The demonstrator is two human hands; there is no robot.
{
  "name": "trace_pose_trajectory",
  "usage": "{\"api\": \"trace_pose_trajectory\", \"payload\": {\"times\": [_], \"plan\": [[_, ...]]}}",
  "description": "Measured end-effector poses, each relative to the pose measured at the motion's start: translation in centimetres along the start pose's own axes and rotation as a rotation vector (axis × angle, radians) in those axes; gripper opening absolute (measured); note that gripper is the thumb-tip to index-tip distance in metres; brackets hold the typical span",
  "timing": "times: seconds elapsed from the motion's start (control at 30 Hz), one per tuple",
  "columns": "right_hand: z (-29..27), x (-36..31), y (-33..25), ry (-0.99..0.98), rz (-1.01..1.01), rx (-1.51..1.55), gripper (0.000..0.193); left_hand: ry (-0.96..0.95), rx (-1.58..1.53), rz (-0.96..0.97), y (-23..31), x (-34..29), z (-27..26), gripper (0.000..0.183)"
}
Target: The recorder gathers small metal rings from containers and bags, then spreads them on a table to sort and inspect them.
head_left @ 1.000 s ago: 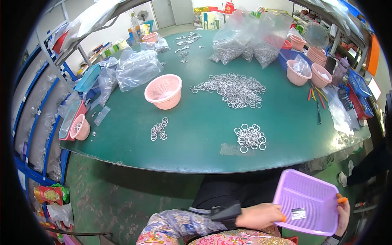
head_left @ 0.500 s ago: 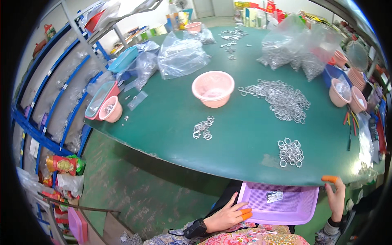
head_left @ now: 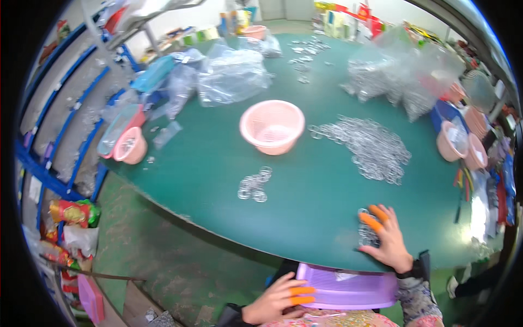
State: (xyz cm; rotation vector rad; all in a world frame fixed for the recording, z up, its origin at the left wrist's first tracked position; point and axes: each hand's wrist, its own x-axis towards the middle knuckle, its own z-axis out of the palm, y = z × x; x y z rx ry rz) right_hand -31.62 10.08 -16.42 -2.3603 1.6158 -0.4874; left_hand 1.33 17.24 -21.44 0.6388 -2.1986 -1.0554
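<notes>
My right hand (head_left: 390, 243), with orange covers on two fingers, lies over a small pile of silver metal rings (head_left: 365, 235) near the table's front edge. Its fingers are spread, and part of that pile is hidden beneath them. At the left end of a purple plastic basket (head_left: 354, 296) on my lap rests my left hand (head_left: 277, 300). Its fingers are stretched out, two of them in orange covers. The basket sits below the table edge; a small label or packet (head_left: 346, 277) shows inside. Another small group of rings (head_left: 254, 185) lies left of centre.
A large heap of rings (head_left: 373, 150) spreads right of a round pink basket (head_left: 272, 126) on the green table (head_left: 218, 152). Clear bags of metal parts (head_left: 417, 90) stand at the far right. Pink containers (head_left: 131, 146) line the left edge; blue shelving (head_left: 71, 131) stands beyond.
My right hand has moved from beyond the purple basket's right end left and up onto the small ring pile. The left hand stays at the basket. The view has shifted slightly.
</notes>
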Motion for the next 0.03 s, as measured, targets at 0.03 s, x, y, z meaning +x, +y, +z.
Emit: {"api": "trace_pose_trajectory", "payload": {"times": [0.03], "plan": [[-0.91,-1.75,0.54,-0.023,0.037,-0.019,0.074,0.004,0.031,-0.019,0.02,-0.27,-0.5,0.04]]}}
